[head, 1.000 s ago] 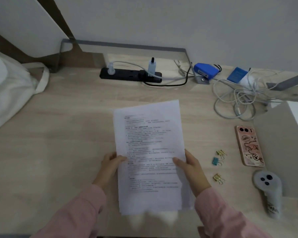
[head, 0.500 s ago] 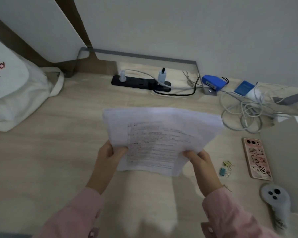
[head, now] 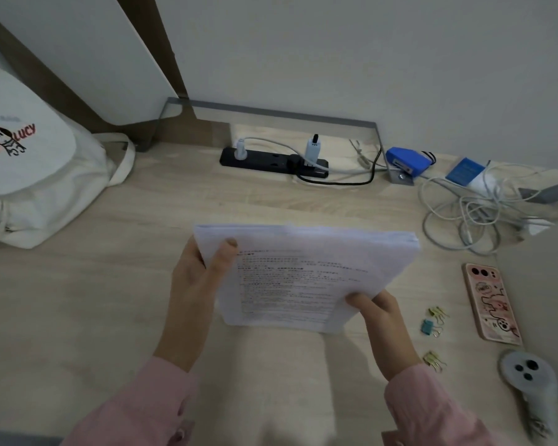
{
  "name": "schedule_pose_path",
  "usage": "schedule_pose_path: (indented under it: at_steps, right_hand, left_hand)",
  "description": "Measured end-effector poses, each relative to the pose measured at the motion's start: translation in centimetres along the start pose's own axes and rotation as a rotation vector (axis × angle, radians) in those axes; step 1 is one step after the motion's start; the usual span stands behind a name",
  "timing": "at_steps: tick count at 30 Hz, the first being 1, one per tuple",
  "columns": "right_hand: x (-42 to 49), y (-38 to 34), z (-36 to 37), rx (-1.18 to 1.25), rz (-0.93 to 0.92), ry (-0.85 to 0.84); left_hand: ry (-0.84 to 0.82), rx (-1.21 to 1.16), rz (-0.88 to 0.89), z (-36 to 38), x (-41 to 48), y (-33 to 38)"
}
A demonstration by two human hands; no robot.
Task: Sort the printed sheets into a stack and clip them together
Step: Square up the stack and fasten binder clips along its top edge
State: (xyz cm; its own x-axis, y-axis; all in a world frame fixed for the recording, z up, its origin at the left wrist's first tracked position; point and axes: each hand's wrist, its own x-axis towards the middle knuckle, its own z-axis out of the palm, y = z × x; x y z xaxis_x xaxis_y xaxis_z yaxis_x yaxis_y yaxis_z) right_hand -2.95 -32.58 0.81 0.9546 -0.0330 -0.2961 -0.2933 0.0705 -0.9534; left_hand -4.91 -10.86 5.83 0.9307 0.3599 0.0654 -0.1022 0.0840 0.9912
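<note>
Stack of white printed sheets point(head: 306, 275): centre of frame, held over the light wood tabletop point(head: 78, 300), printed face up, long edges running roughly left to right. Several layers show at the upper right corner, and the edges there look fairly even. Cannot tell whether the lower edge touches the tabletop.

Left hand point(head: 197, 278): grips the stack's left edge near the upper corner, thumb curled over the top sheet, fingers hidden behind the paper.

Right hand point(head: 380, 320): pinches the lower right edge, thumb on top, fingers underneath.

Both wrists are in pink sleeves point(head: 142, 403) that enter from the bottom of the frame.

Right of the stack, three small binder clips lie loose on the tabletop in a rough column, apart from the sheets:
- upper gold binder clip point(head: 437, 313)
- teal binder clip point(head: 429, 327) just below it
- lower gold binder clip point(head: 434, 360), near the right cuff

Further right lies a phone in a pink cartoon case point(head: 490, 304), camera side up. Below it, at lower right, is a white handheld controller with three dark buttons point(head: 529, 381).

At upper centre a black power strip point(head: 271, 159) lies along the wall with white plugs seated in it. To its right are a blue stapler point(head: 406, 160) and then a tangle of white cables point(head: 464, 214).

At the left edge sits a cream canvas bag printed "LUCY" point(head: 29, 175)
</note>
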Motion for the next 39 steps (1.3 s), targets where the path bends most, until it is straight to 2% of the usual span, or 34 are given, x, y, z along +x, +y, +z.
schedule_pose_path:
  at_steps: [3,6,10,12,15,18,22,27,32,36,39]
  right_hand:
    - [-0.2,-0.1,0.1,-0.042,-0.012,-0.010]
    - [-0.4,-0.1,0.2,-0.049,-0.010,-0.015]
    - [-0.7,-0.2,0.1,-0.029,0.017,-0.018]
    - [-0.8,-0.1,0.1,-0.022,0.031,-0.020]
    - [-0.8,-0.4,0.3,-0.012,0.035,-0.002]
    - [-0.8,-1.2,0.4,0.038,-0.009,0.014]
    - [-0.7,-1.9,-0.6,0.087,-0.089,-0.053]
    - [0.0,-1.4,0.0,-0.037,-0.003,-0.052]
    - [-0.2,-2.3,-0.8,0.007,-0.070,-0.035]
    - [0.2,-1.6,-1.1,-0.066,-0.005,-0.043]
    - [0.6,-1.3,-1.2,-0.080,0.025,-0.033]
  left_hand:
    - [0.091,0.036,0.038,0.3,0.7,1.5]
    - [0.101,0.060,0.060,0.6,0.7,2.0]
    - [0.002,0.082,0.091,0.3,0.3,1.8]
    - [-0.075,0.056,0.045,-0.1,-0.2,0.8]
    - [-0.085,0.017,-0.049,-0.4,-0.7,-0.9]
    - [-0.056,0.024,-0.007,-0.3,-0.6,-0.6]
    - [-0.120,0.058,0.044,-0.3,-0.2,0.5]
    - [-0.019,0.059,-0.102,0.1,-0.3,-1.3]
    - [0.002,0.061,-0.035,0.8,-0.3,-0.5]
    - [-0.054,0.034,-0.124,0.9,-0.7,-0.8]
    - [-0.017,0.028,-0.043,1.1,-0.2,0.8]
